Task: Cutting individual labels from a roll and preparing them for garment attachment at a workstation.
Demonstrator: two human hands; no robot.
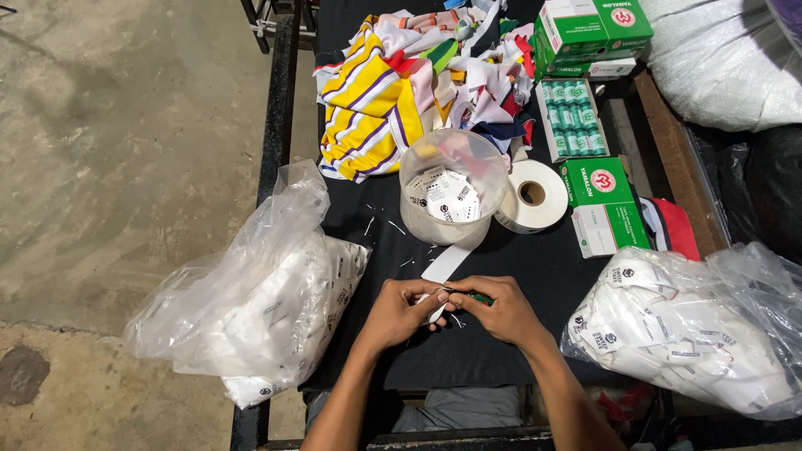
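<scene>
I am pinching a white label strip (pixel 443 266) in my left hand (pixel 399 311), just below the clear plastic tub (pixel 452 196), while my right hand (pixel 499 310) is gripping a green-handled snipper (pixel 478 297) against it.

1. Garment workshop, label-trimming station; bare stained concrete floor (pixel 125 150) beside the bench.
2. Black cloth-covered worktable (pixel 501 276) on a dark metal frame, thread snips scattered on it.
3. Heap of cut fabric pieces (pixel 418 75) in yellow, white, purple and red at the far end.
4. Clear plastic tub (pixel 453 196) of small white labels; roll of white tape (pixel 533 196) beside it.
5. Green-and-white boxes (pixel 589 33) stacked, one open tray of thread spools (pixel 572 117).
6. Clear plastic bags (pixel 259 309) stuffed with white labels at both table edges.
</scene>
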